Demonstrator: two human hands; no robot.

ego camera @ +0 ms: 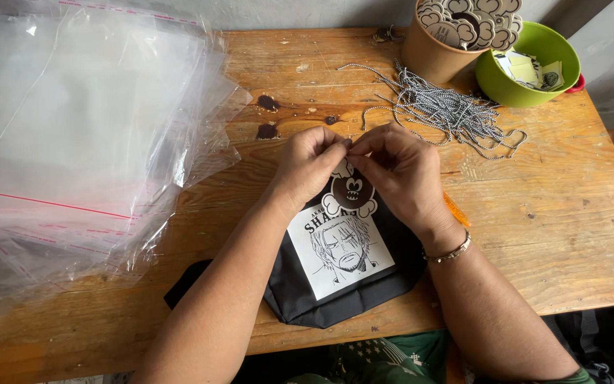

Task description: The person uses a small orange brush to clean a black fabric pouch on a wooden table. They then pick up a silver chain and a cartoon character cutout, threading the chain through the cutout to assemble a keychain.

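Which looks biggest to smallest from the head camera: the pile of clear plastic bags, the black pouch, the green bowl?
1. Pile of clear plastic bags
2. Black pouch, partly hidden by the hands
3. Green bowl, partly hidden and farther away, so less sure

Left side: stacked clear plastic bags (72, 135) are blocking passage.
Far right: cord pile (442, 107), brown cup (431, 53), green bowl (534, 89) are crowding.
Right surface (570, 227): lying open.

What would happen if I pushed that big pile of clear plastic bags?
The pile of clear plastic bags would probably slide and fan out, since the glossy sheets already lie skewed over each other. Each bag looks thin and crinkled, so likely floppy and very light. Some overhang the wooden table edge, so they might slip off.
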